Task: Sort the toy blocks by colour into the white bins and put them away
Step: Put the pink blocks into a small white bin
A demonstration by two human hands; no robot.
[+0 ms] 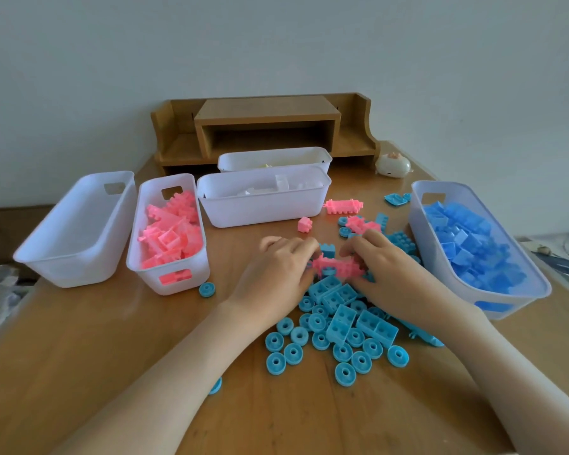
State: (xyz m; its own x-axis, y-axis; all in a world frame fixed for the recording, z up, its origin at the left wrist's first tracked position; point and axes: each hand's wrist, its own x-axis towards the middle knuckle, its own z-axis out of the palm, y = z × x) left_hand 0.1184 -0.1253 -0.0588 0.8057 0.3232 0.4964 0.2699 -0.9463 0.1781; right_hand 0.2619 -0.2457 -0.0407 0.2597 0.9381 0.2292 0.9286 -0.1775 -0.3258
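Note:
My left hand [276, 270] and my right hand [388, 270] both grip a long pink axle block [337, 267] just above the table, one at each end. Below them lies a pile of blue bricks [345, 310] and several blue wheels [322, 349]. A white bin of pink blocks [170, 238] stands to the left, and a white bin of blue blocks [473, 244] to the right. More pink pieces lie behind: a pink axle block [342, 206], a small pink cube [304, 223] and a pink chunk [362, 224].
An empty white bin [76, 231] stands at far left. Two white bins [263, 198] with pale pieces sit in the middle, in front of a wooden desk shelf [266, 126]. A small round cream toy [393, 164] rests at back right. Stray blue wheels [207, 289] lie left of the pile.

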